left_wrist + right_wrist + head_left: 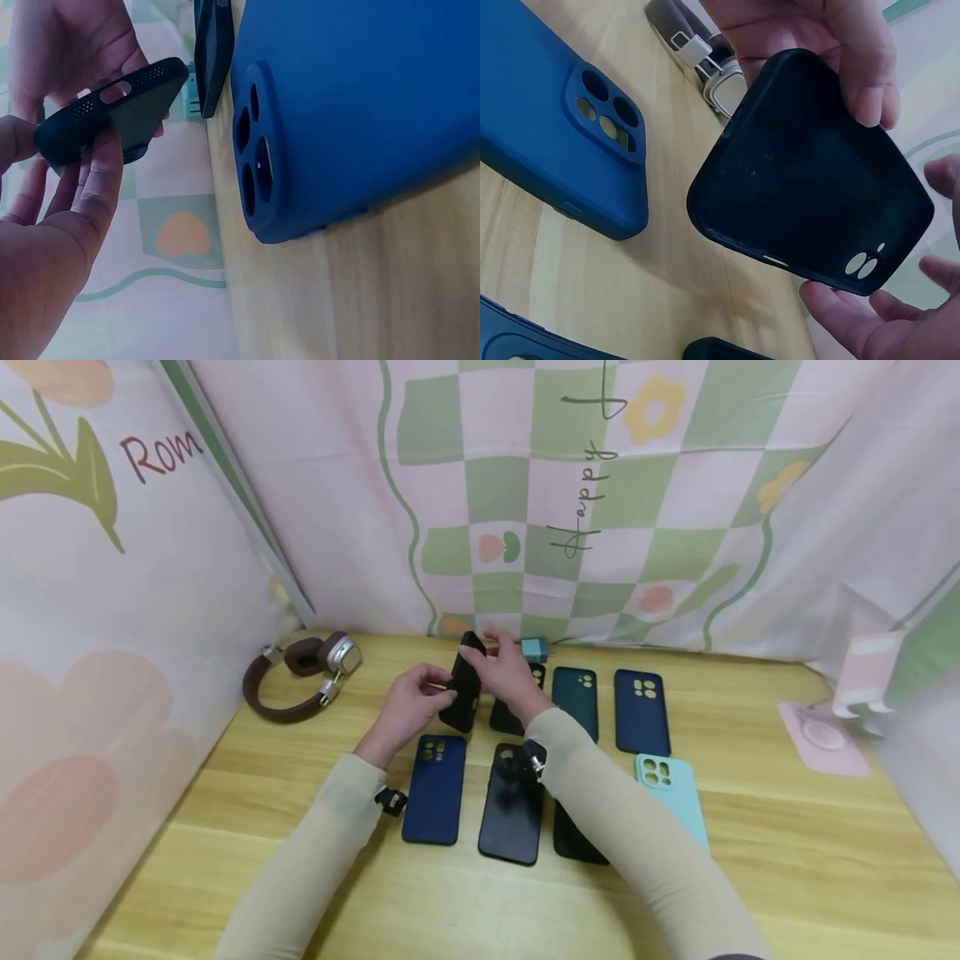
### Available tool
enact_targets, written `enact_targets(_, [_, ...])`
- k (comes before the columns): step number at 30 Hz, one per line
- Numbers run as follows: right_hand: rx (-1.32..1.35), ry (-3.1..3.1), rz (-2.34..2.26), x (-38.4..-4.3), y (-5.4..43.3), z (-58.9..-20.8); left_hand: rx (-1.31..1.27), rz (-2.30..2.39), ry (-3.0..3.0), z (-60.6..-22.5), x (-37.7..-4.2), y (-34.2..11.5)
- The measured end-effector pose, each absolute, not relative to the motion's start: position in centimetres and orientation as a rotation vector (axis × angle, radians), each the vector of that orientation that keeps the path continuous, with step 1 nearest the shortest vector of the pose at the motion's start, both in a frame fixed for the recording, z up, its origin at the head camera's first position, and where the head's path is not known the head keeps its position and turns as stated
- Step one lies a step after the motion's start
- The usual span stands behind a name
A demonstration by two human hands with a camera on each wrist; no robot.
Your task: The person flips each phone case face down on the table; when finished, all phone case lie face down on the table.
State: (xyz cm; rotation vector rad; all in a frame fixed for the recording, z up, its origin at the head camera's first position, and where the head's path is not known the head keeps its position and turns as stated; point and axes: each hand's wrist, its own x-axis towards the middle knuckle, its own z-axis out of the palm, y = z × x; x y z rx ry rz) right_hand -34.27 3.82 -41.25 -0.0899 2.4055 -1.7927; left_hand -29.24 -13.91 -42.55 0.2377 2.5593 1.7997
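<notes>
Headphones (285,713) lie by the tabletop's (225,797) back left corner. Rightward, near the back edge, the left hand (407,706) pinches a black case (462,697), raised and tilted; the right hand's (510,672) fingers stand apart, fingertips at its rim. The step seems to be looking the case over; any next move likely calls for a steady pinch. The left wrist view shows its port slot (115,92), the right wrist view its hollow inside (802,172); the head view neither
</notes>
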Motion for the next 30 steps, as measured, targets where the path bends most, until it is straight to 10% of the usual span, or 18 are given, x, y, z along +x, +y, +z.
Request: enact_targets(30, [-0.286, 2.069, -2.179, -33.5, 4.1, -40.1, 0.159, 2.049, 2.03, -42.8, -28.9, -13.1])
